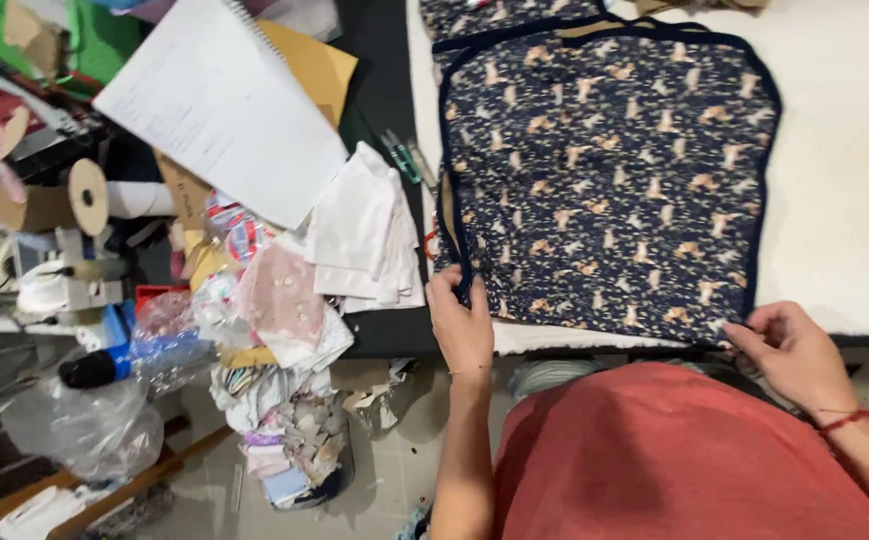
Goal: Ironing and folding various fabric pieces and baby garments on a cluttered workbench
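A dark blue printed fabric panel (605,170) with navy binding lies flat on the white work surface (845,200), its lower edge at the near edge of that surface. The left hand (462,322) pinches the panel's lower left corner; the right hand (793,352) grips its lower right corner. Beyond the surface's left edge, folded white cloth pieces (367,230) sit beside green-handled scissors (402,155), with a white paper sheet (220,105) further left.
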